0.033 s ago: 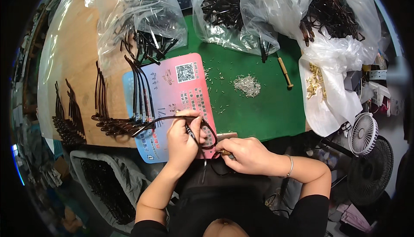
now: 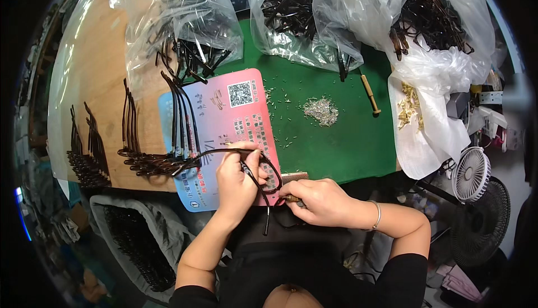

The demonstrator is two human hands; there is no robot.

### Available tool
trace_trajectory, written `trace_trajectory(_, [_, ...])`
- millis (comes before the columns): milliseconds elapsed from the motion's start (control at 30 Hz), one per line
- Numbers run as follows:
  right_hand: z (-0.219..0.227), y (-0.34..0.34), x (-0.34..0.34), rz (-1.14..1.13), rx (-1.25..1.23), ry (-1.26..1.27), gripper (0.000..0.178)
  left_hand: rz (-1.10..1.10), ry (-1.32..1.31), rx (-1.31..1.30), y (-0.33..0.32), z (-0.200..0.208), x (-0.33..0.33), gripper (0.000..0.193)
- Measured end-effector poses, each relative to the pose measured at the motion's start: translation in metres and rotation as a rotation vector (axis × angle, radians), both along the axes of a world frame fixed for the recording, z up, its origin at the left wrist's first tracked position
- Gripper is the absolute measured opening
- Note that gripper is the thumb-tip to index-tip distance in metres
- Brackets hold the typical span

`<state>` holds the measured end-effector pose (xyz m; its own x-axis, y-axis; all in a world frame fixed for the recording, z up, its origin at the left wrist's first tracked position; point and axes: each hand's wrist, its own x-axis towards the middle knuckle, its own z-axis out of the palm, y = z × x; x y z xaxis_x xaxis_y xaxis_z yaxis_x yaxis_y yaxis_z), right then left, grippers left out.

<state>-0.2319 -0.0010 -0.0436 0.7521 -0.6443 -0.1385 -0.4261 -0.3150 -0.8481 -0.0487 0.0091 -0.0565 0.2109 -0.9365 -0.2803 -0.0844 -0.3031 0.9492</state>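
My left hand [image 2: 235, 180] is closed around a dark brown eyeglass frame [image 2: 274, 167] above the near edge of the mat. One of its temples [image 2: 216, 151] sticks out to the left, and another dark temple's end [image 2: 267, 221] hangs down below the hand. My right hand [image 2: 322, 201] grips a small screwdriver [image 2: 292, 198] with a brass-coloured part showing. Its tip points left at the frame's lower corner, where the contact is too small to make out. A blue and pink printed mat [image 2: 224, 126] lies beneath my left hand.
Small silver screws [image 2: 321, 111] are heaped on the green mat [image 2: 347, 148], near a wooden-handled tool [image 2: 370, 94]. Rows of dark glasses [image 2: 151, 165] stand left. Plastic bags of dark temples [image 2: 288, 11] and frames [image 2: 428, 14] line the back. Golden pieces [image 2: 411, 106] lie on white plastic.
The hanging temple end below my left hand has shifted slightly and looks darker. Both hands keep almost the same place and hold.
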Motion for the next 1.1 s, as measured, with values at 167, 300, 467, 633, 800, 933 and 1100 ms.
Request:
trace_trajectory(167, [0.012,-0.019,-0.014,-0.065,0.025,-0.025,0.035,-0.004,-0.051,-0.037,0.000,-0.007,-0.001,0.009])
trace_trajectory(300, [0.014,-0.035,-0.013,-0.130,-0.277,0.161,0.039,-0.049,-0.127,-0.098,0.001,-0.007,-0.002,0.008])
trace_trajectory(467, [0.012,-0.034,-0.008,-0.077,-0.380,0.372,0.048,-0.295,-0.499,-0.384,0.003,-0.016,0.007,0.024])
trace_trajectory(633, [0.023,-0.030,-0.021,-0.146,-0.249,0.330,0.045,-0.307,-0.532,-0.359,0.006,-0.015,0.007,0.025])
trace_trajectory(800, [0.027,-0.034,-0.032,-0.164,-0.153,0.321,0.040,-0.239,-0.386,-0.297,0.003,-0.012,0.000,0.012])
trace_trajectory(933, [0.018,-0.029,-0.019,-0.144,-0.372,0.325,0.045,-0.249,-0.409,-0.341,0.007,-0.014,-0.001,0.034])
trace_trajectory(1100, [0.005,-0.024,-0.017,-0.143,-0.554,0.354,0.046,-0.295,-0.383,-0.317,0.006,-0.017,0.000,0.032])
